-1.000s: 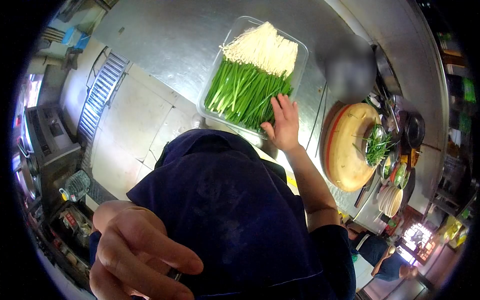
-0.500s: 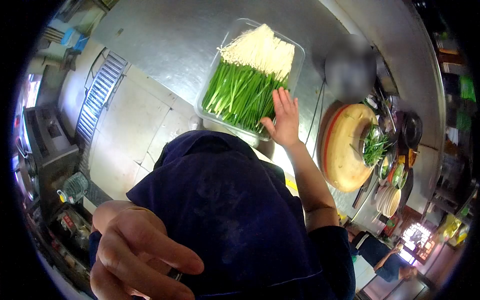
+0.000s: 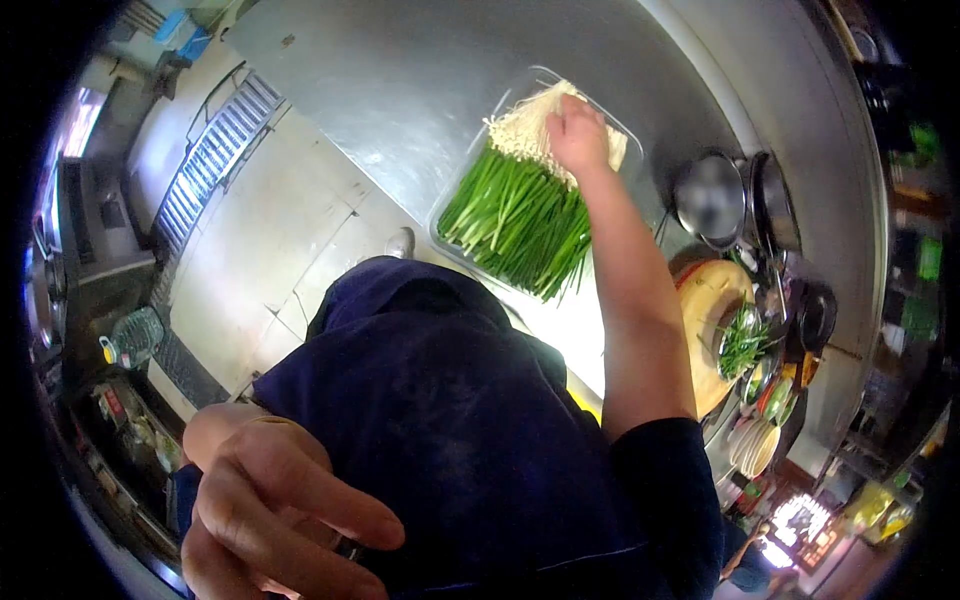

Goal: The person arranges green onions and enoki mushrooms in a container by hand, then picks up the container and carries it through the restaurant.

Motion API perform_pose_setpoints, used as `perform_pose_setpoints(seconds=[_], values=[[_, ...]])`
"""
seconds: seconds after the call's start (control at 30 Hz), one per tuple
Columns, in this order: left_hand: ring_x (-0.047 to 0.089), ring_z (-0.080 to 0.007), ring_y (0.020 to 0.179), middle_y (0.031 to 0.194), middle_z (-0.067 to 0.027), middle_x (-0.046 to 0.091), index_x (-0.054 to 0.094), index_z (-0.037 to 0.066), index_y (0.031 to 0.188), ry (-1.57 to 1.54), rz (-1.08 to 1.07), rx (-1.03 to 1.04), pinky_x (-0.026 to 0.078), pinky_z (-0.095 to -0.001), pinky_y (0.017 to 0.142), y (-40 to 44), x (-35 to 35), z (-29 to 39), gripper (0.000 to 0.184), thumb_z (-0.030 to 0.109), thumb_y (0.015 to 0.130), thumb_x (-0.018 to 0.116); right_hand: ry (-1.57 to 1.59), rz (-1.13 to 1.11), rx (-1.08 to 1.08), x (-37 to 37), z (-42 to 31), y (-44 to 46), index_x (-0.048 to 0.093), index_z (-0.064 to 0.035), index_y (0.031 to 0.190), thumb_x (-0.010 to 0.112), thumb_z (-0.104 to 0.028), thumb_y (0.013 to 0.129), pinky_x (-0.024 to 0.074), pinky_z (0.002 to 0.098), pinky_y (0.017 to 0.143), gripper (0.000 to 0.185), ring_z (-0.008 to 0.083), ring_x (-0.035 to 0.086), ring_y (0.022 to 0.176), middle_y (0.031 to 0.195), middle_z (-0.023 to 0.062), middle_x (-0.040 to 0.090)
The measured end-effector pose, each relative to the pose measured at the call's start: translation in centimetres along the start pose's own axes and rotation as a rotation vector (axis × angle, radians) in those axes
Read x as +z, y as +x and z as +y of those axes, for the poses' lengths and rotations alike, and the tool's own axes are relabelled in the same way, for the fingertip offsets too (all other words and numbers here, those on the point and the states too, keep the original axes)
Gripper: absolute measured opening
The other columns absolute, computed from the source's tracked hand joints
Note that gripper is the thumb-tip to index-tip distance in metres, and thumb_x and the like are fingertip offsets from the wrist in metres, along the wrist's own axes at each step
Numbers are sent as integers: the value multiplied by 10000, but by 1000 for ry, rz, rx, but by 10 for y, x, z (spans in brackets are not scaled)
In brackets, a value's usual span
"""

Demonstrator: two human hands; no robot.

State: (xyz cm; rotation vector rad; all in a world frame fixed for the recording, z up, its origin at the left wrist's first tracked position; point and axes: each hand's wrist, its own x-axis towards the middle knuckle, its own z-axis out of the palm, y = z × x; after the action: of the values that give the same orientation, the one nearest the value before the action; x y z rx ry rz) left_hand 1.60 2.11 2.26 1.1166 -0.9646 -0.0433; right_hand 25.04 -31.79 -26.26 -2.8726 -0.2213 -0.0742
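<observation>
A clear plastic tray (image 3: 437, 222) on the metal counter holds a layer of green Chinese chives (image 3: 515, 215) with pale enoki mushrooms (image 3: 520, 125) at its far end. My right hand (image 3: 578, 138) lies on the enoki, its fingers bent over them and apart, not visibly gripping any. Close to the camera at the lower left, my left hand (image 3: 285, 505) is closed with curled fingers. A small dark piece shows between the fingers, too little to name. Some chive ends hang over the tray's near edge.
Right of my arm is a round wooden chopping board (image 3: 700, 300) with a bowl of cut greens (image 3: 742, 340). Metal pans (image 3: 712, 200), stacked plates (image 3: 755, 447) and small bowls stand along the wall. A slatted metal rack (image 3: 218, 155) is at left; part of another person shows lower right.
My right hand has moved from the chives at the tray's right edge up onto the enoki. My view has shifted, so the tray appears farther right. The left hand stays put.
</observation>
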Motion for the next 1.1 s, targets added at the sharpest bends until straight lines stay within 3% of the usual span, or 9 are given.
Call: perform_pose_setpoints(seconds=[0.1,0.17,0.3,0.53,0.67,0.8,0.97,1.07,1.1], values=[[516,-239,960,1143,-55,504,543,318,1288,2,94,206,467,-368,758,2,-6,-19,395,422,915,619,-84,-21,-65,13,-15,11,487,-55,1373,438,-348,935,248,462,1139,529,337,425,1310,1419,176,464],[517,-225,964,1160,-55,505,546,316,1283,-80,130,-2,472,-369,762,-2,-14,-7,391,388,910,638,-182,-63,-51,20,-34,8,454,-83,1411,418,-351,941,208,462,1160,543,309,387,1349,1468,152,414],[517,-214,977,1176,-59,504,552,324,1274,-76,136,24,477,-370,773,7,-29,-14,405,359,889,673,-266,-221,64,21,-55,10,365,-128,1472,327,-371,963,106,467,1189,565,259,243,1434,1564,92,251],[491,-193,1052,1295,49,500,561,318,1273,-54,149,35,495,-399,789,26,-49,-26,381,311,903,652,16,-69,95,-1,-51,12,385,-123,1460,404,-419,955,86,508,1178,586,284,254,1431,1527,108,332],[493,-200,1058,1365,157,473,558,312,1296,-153,-3,-14,509,-426,820,40,-73,-38,389,257,916,624,-99,87,-98,-35,-52,-26,552,-130,1325,550,-283,907,221,501,1154,445,275,418,1337,1455,105,452],[500,-199,1059,1338,129,496,555,311,1304,-232,-62,-19,513,-422,840,53,-78,-52,412,235,906,635,-58,-12,-432,-29,-94,-96,562,-163,1311,656,-412,822,250,542,1128,556,275,438,1310,1409,65,495],[508,-192,1056,1314,126,507,563,277,1287,-326,-137,-46,506,-430,869,63,-77,-61,418,193,889,658,-49,-147,-182,-18,-91,-155,433,-216,1432,642,-550,771,168,544,1153,769,278,303,1399,1491,58,383],[511,-229,1052,1252,45,532,571,263,1263,-320,-67,53,485,-425,874,63,-59,-68,356,312,915,630,-92,-180,-138,-23,-72,-179,383,-243,1466,555,-598,825,83,524,1178,753,264,237,1436,1533,33,329],[555,-194,971,1140,6,562,573,180,1164,-277,25,57,530,-370,788,57,-49,-72,276,212,897,639,-89,-177,-136,-25,-68,-185,386,-244,1465,559,-594,824,90,526,1176,749,266,243,1434,1532,32,331]])
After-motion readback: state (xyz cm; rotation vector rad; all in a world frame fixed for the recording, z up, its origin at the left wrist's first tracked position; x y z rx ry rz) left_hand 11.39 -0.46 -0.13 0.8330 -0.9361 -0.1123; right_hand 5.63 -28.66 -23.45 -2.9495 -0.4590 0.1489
